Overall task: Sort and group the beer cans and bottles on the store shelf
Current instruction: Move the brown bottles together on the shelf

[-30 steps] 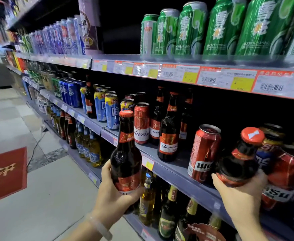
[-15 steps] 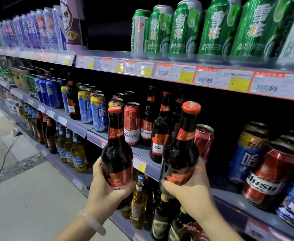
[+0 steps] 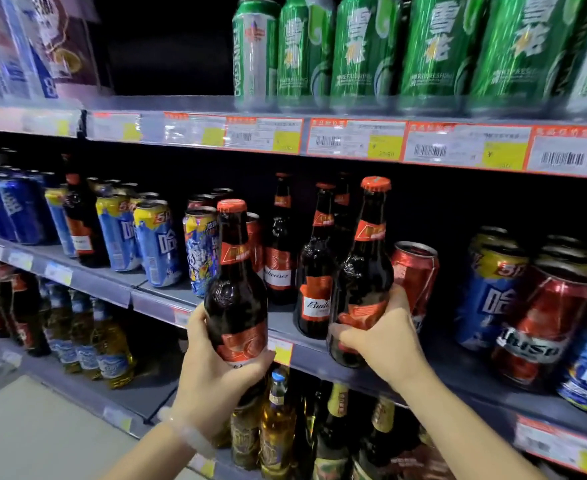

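Since half a second ago the right hand [image 3: 385, 344] has carried its dark bottle [image 3: 363, 271] nearer to the middle shelf [image 3: 285, 323], just beside a standing Budweiser bottle [image 3: 314, 271]. Its fingers are wrapped around the lower label. The left hand [image 3: 212, 372] grips another dark bottle [image 3: 235, 289] upright, in front of the shelf edge.

Two hands [image 3: 216, 372], one dark bottle [image 3: 235, 289] in each. Three more dark bottles [image 3: 314, 271] on middle shelf [image 3: 167, 299]. Five green cans [image 3: 354, 53] on top.
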Tool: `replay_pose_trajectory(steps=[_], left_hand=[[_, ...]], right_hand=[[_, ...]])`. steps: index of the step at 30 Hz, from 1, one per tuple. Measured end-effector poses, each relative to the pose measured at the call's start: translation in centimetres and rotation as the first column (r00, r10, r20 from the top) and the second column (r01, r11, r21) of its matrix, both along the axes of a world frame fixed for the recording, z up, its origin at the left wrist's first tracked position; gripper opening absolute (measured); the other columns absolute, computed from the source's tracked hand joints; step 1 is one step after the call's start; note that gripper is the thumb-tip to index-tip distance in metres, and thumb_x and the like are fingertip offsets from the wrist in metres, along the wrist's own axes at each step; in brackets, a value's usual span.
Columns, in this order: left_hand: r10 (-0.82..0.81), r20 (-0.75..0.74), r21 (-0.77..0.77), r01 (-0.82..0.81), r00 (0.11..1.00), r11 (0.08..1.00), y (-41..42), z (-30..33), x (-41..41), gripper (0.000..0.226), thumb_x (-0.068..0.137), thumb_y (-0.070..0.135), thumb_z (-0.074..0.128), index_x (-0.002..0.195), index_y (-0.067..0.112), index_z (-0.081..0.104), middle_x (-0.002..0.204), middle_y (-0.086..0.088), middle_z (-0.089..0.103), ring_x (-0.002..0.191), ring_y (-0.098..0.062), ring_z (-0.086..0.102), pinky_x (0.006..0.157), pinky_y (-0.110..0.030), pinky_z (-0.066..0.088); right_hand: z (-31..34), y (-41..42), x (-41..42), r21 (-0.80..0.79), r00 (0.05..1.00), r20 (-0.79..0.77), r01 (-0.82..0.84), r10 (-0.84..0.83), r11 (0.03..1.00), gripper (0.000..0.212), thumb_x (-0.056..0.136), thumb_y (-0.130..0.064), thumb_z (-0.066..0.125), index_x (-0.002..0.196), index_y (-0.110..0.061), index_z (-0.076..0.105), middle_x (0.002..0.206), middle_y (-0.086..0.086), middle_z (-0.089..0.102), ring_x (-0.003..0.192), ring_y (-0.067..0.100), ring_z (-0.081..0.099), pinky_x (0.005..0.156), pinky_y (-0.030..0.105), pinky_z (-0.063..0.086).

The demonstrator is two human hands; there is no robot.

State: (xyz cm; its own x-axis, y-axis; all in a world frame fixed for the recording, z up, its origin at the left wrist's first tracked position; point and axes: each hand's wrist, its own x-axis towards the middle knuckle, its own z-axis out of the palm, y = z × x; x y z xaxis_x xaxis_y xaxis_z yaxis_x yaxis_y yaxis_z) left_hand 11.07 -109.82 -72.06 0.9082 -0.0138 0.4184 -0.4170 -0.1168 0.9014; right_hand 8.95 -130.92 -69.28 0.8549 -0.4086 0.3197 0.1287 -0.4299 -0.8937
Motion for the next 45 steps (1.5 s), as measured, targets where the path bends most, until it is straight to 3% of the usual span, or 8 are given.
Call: replay_pose_trajectory(steps=[5, 10, 13, 18, 20, 25, 34, 45], left_hand=[[-0.083, 0.027, -0.032, 0.084, 0.996, 0.996, -0.6, 0.2, 1.5, 0.085, 0.052, 0.015, 0.083, 0.12, 0.019, 0.034, 0.099, 0.006, 0.055, 0.079, 0.002, 0.063, 0.066, -0.013, 0.05], [-0.122, 0.037, -0.051, 0.124, 0.992, 0.991, -0.8, 0.3, 2.3, 0.085, 0.053, 0.012, 0.087, 0.119, 0.018, 0.035, 0.101, 0.003, 0.055, 0.082, 0.0, 0.064, 0.068, -0.014, 0.051], [-0.13, 0.068, -0.01, 0.131, 0.989, 0.991, -0.7, 0.2, 2.7, 0.081, 0.058, 0.001, 0.086, 0.12, 0.014, 0.035, 0.1, 0.002, 0.054, 0.08, 0.004, 0.062, 0.066, -0.011, 0.049], [-0.121, 0.073, 0.005, 0.121, 0.99, 0.993, -0.8, 0.3, 2.9, 0.081, 0.056, 0.005, 0.086, 0.118, 0.014, 0.034, 0.095, 0.006, 0.054, 0.077, 0.005, 0.062, 0.064, -0.01, 0.049], [-0.109, 0.077, 0.004, 0.109, 0.991, 0.994, -0.9, 0.3, 2.9, 0.083, 0.056, 0.001, 0.087, 0.118, 0.016, 0.035, 0.097, 0.007, 0.055, 0.079, 0.005, 0.063, 0.066, -0.01, 0.05], [-0.123, 0.068, 0.011, 0.123, 0.99, 0.992, -1.1, 0.5, 2.7, 0.081, 0.059, -0.001, 0.084, 0.121, 0.016, 0.034, 0.1, 0.006, 0.055, 0.082, 0.004, 0.063, 0.068, -0.021, 0.052], [-0.146, 0.059, 0.012, 0.145, 0.988, 0.989, -1.4, 0.9, 3.3, 0.078, 0.062, 0.002, 0.083, 0.12, 0.019, 0.034, 0.095, 0.005, 0.06, 0.077, -0.002, 0.065, 0.074, -0.03, 0.052], [-0.162, 0.1, -0.019, 0.165, 0.982, 0.986, -1.8, 1.8, 5.6, 0.081, 0.065, 0.0, 0.08, 0.125, 0.02, 0.029, 0.103, 0.01, 0.054, 0.083, 0.008, 0.062, 0.071, -0.01, 0.05]], right_hand=[[-0.6, 0.1, 0.1, -0.022, 0.996, -0.003, 0.091, -0.092, 0.996, 0.074, 0.056, -0.009, 0.087, 0.107, -0.025, 0.036, 0.115, 0.006, 0.052, 0.097, 0.019, 0.056, 0.06, 0.008, 0.042], [-1.2, 1.2, 0.3, -0.028, 0.988, -0.02, 0.152, -0.152, 0.988, 0.077, 0.055, -0.014, 0.088, 0.113, -0.022, 0.038, 0.117, 0.004, 0.052, 0.104, 0.02, 0.056, 0.072, 0.014, 0.043], [-0.8, 1.8, 0.6, 0.019, 0.987, -0.036, 0.159, -0.159, 0.987, 0.076, 0.059, -0.008, 0.086, 0.119, -0.01, 0.039, 0.112, 0.007, 0.052, 0.083, 0.012, 0.058, 0.049, 0.005, 0.041], [-0.1, 2.2, 0.6, 0.035, 0.987, -0.079, 0.146, -0.143, 0.989, 0.069, 0.066, -0.009, 0.083, 0.116, -0.013, 0.036, 0.087, -0.004, 0.056, 0.063, 0.001, 0.055, 0.043, 0.005, 0.039], [0.2, 2.4, 0.7, 0.023, 0.985, -0.108, 0.138, -0.134, 0.99, 0.075, 0.066, -0.013, 0.083, 0.122, -0.012, 0.034, 0.093, -0.002, 0.059, 0.07, 0.001, 0.056, 0.046, 0.006, 0.041], [0.7, 2.3, 1.0, -0.001, 0.983, -0.143, 0.12, -0.119, 0.993, 0.086, 0.065, -0.02, 0.085, 0.131, -0.013, 0.03, 0.112, 0.001, 0.057, 0.099, 0.017, 0.055, 0.078, 0.023, 0.041], [0.9, 1.7, 0.8, -0.042, 0.972, -0.145, 0.181, -0.185, 0.983, 0.073, 0.063, -0.021, 0.085, 0.115, -0.015, 0.034, 0.105, 0.002, 0.058, 0.097, 0.02, 0.059, 0.078, 0.029, 0.047], [0.7, 0.7, 1.2, -0.043, 0.966, -0.123, 0.222, -0.226, 0.974, 0.068, 0.063, -0.016, 0.084, 0.111, -0.009, 0.038, 0.099, 0.007, 0.059, 0.09, 0.022, 0.061, 0.075, 0.033, 0.05]])
